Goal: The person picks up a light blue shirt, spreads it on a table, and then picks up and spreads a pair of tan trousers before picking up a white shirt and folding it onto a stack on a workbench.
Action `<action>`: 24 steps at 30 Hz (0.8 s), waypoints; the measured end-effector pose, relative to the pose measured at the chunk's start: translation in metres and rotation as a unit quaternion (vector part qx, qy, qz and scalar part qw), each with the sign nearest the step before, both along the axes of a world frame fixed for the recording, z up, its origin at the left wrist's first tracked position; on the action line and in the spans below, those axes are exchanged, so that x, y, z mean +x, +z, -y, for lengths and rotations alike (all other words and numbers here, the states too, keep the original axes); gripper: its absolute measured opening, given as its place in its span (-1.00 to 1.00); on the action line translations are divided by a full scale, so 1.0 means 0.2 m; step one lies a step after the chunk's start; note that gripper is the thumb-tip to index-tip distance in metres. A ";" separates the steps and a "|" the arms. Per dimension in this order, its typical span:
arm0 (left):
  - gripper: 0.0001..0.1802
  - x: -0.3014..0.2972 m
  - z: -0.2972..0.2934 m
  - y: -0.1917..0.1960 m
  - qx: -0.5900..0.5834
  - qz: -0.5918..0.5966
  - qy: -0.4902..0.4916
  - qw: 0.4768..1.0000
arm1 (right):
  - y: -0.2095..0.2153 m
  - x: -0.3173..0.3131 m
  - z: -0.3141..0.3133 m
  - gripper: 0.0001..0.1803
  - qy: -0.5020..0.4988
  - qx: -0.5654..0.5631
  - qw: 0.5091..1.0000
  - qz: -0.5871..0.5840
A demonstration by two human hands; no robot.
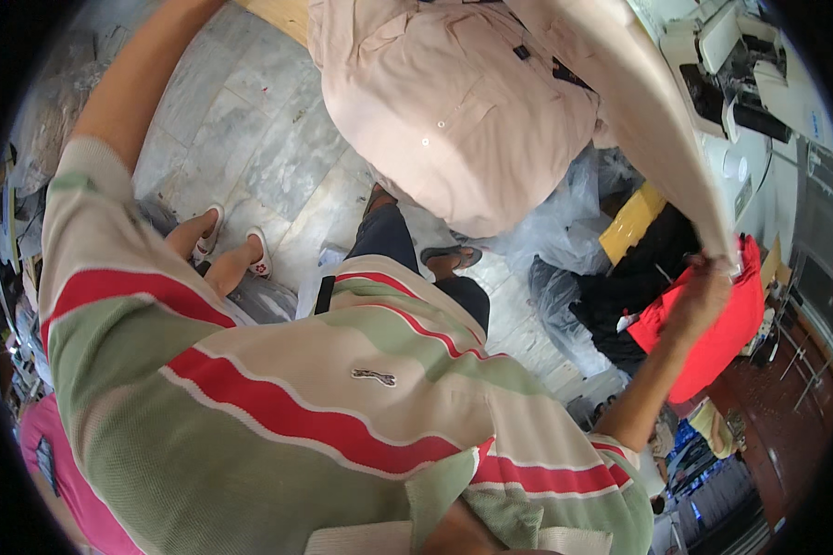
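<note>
A pale pink button-up shirt [472, 111] drapes over the far edge of a surface and hangs down in front of me. One sleeve [662, 120] stretches toward the right side of the view. At the end of that sleeve my right hand [706, 294] is closed on the cuff, slightly smeared by motion. My left arm [143, 88] reaches up past the top edge, so the left hand is outside the picture. A strip of light wood [282, 17] shows beside the shirt.
Right of the shirt lie grey plastic bags [565, 217], a yellow packet [631, 222], black cloth [643, 277] and a red garment [713, 324]. Sewing machines [736, 74] stand at the far right. Another person's feet [236, 245] rest on the tiled floor [250, 139] at left.
</note>
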State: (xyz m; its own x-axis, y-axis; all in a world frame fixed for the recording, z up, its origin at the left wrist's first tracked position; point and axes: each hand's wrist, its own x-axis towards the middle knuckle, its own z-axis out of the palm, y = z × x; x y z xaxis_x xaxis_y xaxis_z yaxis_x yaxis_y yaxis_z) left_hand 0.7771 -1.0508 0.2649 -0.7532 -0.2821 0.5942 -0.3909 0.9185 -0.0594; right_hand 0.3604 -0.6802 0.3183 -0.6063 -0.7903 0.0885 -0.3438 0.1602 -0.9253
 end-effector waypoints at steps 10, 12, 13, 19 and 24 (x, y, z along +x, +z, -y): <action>-0.51 0.08 -0.59 -0.65 0.104 0.374 -0.337 0.858 | -0.74 0.13 -0.22 -0.59 0.347 0.263 0.858 -0.272; -0.60 0.15 -0.62 -0.75 0.129 0.390 -0.308 0.858 | -0.76 0.07 -0.22 -0.43 0.442 0.280 0.794 -0.310; -0.68 0.17 -0.63 -0.78 0.154 0.424 -0.228 0.863 | -0.73 0.08 -0.20 -0.44 0.477 0.272 0.766 -0.334; -0.73 0.15 -0.64 -0.76 0.110 0.424 0.016 0.899 | -0.51 0.24 -0.03 -0.51 0.505 0.326 0.692 -0.401; -0.74 0.26 -1.03 -1.00 0.232 0.373 0.149 0.886 | -0.79 0.48 -0.33 -0.61 0.516 0.282 0.743 -0.320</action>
